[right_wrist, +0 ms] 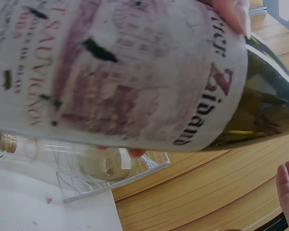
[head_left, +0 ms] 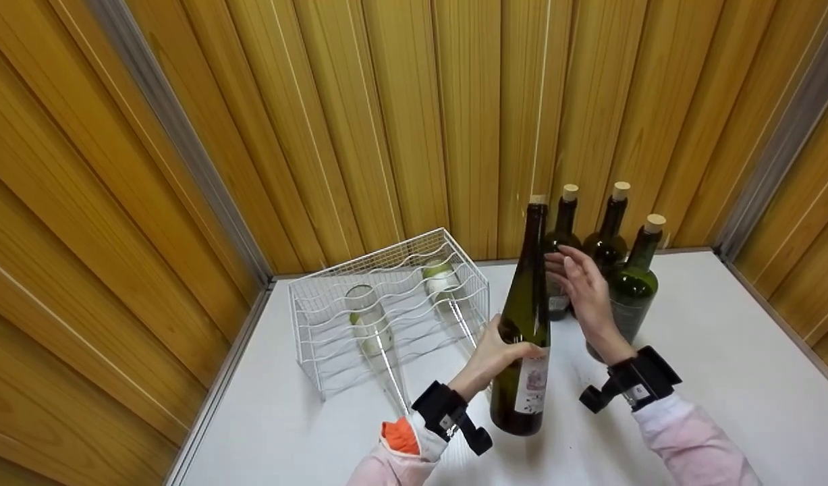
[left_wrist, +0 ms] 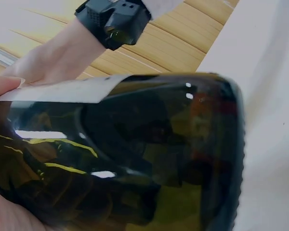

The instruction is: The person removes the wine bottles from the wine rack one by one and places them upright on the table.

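My left hand (head_left: 494, 354) grips a dark green wine bottle (head_left: 521, 324) round its body, thumb across the side. The bottle is near upright, its corked neck up, and a worn white label with purple print (right_wrist: 135, 77) faces the right wrist view. Its base (left_wrist: 216, 154) fills the middle of the left wrist view. Beside the bottle's neck and shoulder, my right hand (head_left: 586, 293) is raised with fingers extended, holding nothing. Behind that hand stand several corked dark green bottles (head_left: 633, 290), partly hidden by it.
A white wire rack (head_left: 478, 270) with wavy bars stands at the back left of the white table (head_left: 252, 405). Two clear bottles, one on the left (head_left: 370, 324) and one on the right (head_left: 444, 283), lie in it with necks toward me. Wood-look panels (head_left: 400, 135) rise behind.
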A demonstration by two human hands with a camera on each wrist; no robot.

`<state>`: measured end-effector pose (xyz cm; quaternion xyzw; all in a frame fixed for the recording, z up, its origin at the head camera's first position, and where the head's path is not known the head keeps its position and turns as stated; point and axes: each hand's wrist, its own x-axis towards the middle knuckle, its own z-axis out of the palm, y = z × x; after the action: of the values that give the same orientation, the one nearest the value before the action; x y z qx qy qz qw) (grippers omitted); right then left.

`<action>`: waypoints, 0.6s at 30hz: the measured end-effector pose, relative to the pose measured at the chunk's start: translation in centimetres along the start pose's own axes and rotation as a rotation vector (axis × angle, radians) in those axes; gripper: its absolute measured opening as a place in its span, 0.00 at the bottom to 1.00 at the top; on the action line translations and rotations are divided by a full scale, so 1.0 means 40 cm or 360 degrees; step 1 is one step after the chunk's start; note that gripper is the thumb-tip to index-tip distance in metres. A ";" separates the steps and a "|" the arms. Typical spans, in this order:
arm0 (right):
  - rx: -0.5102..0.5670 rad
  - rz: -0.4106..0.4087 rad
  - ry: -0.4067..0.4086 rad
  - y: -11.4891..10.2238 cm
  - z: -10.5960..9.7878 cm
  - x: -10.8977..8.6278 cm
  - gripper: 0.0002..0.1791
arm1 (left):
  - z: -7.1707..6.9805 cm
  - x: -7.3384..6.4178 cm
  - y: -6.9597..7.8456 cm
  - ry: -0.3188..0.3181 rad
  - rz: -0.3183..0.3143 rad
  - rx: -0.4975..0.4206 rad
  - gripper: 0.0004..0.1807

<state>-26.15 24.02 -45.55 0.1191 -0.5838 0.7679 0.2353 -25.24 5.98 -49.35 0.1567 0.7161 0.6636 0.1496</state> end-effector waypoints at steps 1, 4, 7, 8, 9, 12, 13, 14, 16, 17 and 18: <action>0.0018 0.0010 0.0000 -0.003 0.002 0.004 0.24 | 0.003 -0.001 -0.003 -0.0002 -0.0008 -0.0011 0.30; 0.0063 0.0073 0.0005 -0.011 0.008 0.015 0.26 | 0.011 -0.004 -0.013 -0.0010 -0.0034 -0.0035 0.29; 0.0085 0.0154 0.0025 -0.016 0.012 0.025 0.30 | 0.016 -0.008 -0.021 -0.0009 -0.0058 -0.0027 0.29; 0.0100 0.0176 0.0030 -0.017 0.013 0.028 0.30 | 0.018 -0.009 -0.023 -0.0015 -0.0063 -0.0028 0.29; 0.0114 0.0193 0.0036 -0.018 0.014 0.031 0.31 | 0.019 -0.010 -0.025 -0.0016 -0.0066 -0.0027 0.29; 0.0155 0.0235 0.0043 -0.022 0.018 0.040 0.30 | 0.024 -0.013 -0.028 -0.0021 -0.0063 -0.0029 0.29; 0.0173 0.0246 0.0047 -0.022 0.020 0.043 0.29 | 0.026 -0.014 -0.029 -0.0024 -0.0066 -0.0040 0.29; 0.0182 0.0256 0.0043 -0.024 0.022 0.046 0.29 | 0.028 -0.015 -0.030 -0.0024 -0.0069 -0.0049 0.28; 0.0208 0.0281 0.0027 -0.028 0.026 0.053 0.29 | 0.031 -0.017 -0.031 -0.0016 -0.0084 -0.0068 0.28; 0.0222 0.0295 0.0023 -0.029 0.028 0.056 0.29 | 0.033 -0.018 -0.032 -0.0016 -0.0090 -0.0079 0.28; 0.0227 0.0309 0.0021 -0.031 0.031 0.059 0.30 | 0.034 -0.019 -0.033 -0.0019 -0.0097 -0.0091 0.28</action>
<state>-27.70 23.63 -43.07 0.0735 -0.5349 0.8274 0.1545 -24.02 6.82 -50.76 0.1344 0.7003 0.6780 0.1783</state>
